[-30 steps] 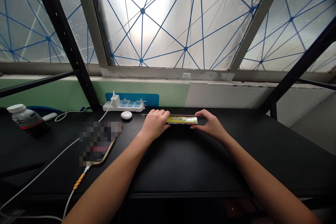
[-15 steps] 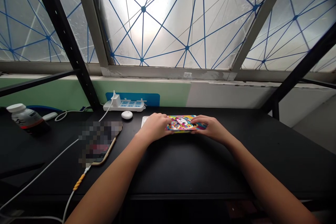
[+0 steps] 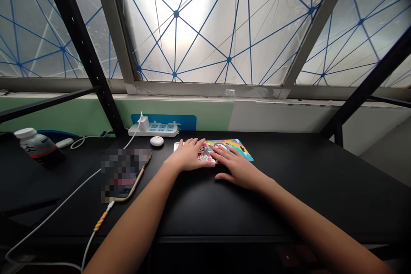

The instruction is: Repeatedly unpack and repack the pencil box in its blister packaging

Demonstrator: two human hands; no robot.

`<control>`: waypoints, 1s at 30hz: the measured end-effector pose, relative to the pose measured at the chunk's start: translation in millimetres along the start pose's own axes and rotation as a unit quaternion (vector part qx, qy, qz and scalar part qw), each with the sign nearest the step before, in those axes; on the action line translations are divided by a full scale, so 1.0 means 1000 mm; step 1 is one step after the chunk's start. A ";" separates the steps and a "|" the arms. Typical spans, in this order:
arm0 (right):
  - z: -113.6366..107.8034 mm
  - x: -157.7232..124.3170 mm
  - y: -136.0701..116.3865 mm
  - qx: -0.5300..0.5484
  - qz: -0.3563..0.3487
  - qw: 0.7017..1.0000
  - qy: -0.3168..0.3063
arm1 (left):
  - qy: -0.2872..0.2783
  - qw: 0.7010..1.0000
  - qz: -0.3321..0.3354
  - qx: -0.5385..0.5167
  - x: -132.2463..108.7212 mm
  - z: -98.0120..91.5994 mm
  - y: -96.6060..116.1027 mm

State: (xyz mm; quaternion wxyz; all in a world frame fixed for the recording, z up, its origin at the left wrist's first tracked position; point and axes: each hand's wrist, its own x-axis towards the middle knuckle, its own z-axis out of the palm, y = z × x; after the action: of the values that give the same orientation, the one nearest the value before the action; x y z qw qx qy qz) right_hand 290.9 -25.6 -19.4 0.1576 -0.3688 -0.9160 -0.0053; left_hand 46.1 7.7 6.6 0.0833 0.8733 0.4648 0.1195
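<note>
A flat, brightly coloured cartoon packet [image 3: 242, 147] with a dark hang hole at its right end lies on the black desk [image 3: 244, 209]. Across its left part rests my left hand [image 3: 191, 154], fingers stretched out and thumb along the near edge. My right hand [image 3: 236, 167] lies over the packet's middle with flat fingers, its thumb apart on the desk side. Both hands are open and touch the packet without gripping it. A small white edge [image 3: 176, 146] of something shows beside my left hand; the rest of it is covered.
To the left lies a phone [image 3: 128, 180], partly pixelated, with a charging cable [image 3: 91, 239]. A white earbud case [image 3: 156, 141] and a power strip [image 3: 153, 128] sit behind it. A bottle [image 3: 40, 147] stands far left. Black metal posts [image 3: 372, 85] rise at both sides.
The packet was held between both hands, slightly raised. Now it lies flatter on the desk. My right hand has let go of its right end and moved left onto its top.
</note>
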 end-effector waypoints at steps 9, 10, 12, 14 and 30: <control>-0.007 0.001 0.004 0.017 0.016 1.000 -0.017 | 0.001 1.000 -0.003 -0.003 0.000 0.001 -0.001; -0.009 0.001 0.004 0.018 0.018 0.999 -0.020 | 0.001 1.000 -0.004 -0.004 0.000 0.001 -0.001; -0.012 0.001 0.004 0.024 0.022 0.999 -0.029 | 0.002 1.000 -0.005 -0.004 0.000 0.001 -0.001; -0.016 0.001 0.006 0.032 0.034 0.998 -0.044 | 0.003 1.000 -0.005 -0.005 0.000 0.000 0.000; -0.053 -0.046 0.071 -0.056 0.127 0.989 -0.059 | -0.039 0.999 -0.017 -0.010 -0.001 -0.003 0.000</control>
State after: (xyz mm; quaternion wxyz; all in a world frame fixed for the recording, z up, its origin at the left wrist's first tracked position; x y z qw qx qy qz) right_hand 385.2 -11.1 9.9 0.0813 -0.4899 -0.8679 -0.0148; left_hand 44.3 6.7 8.8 0.1117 0.8683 0.4750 0.0888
